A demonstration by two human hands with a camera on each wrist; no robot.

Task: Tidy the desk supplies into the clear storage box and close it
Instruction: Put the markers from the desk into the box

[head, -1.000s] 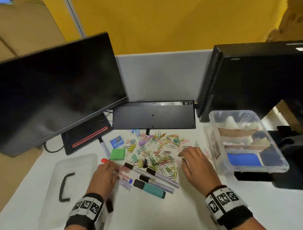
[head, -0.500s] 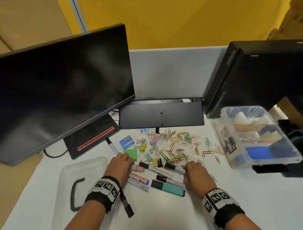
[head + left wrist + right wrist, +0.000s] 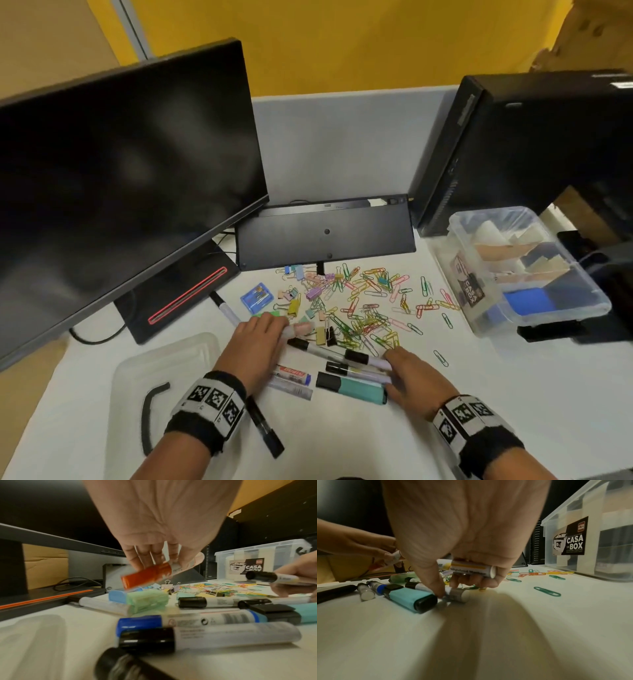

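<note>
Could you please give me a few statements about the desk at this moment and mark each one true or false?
1. The left hand holds a red-capped marker. True.
2. The storage box has its lid on. False: the box is open, and the lid lies on the desk beside the left hand.
3. The right hand holds a whiteboard marker. True.
4. The teal highlighter is inside the box. False: it lies on the desk.

A teal highlighter (image 3: 352, 390) with a black cap lies on the white bench (image 3: 513, 394). Above it spread multicoloured paper clips (image 3: 370, 308). Left of them sit a blue case (image 3: 256, 297) and an orange-capped marker (image 3: 147, 575). Both wristbands (image 3: 209, 404) carry black-and-white square codes.
</note>
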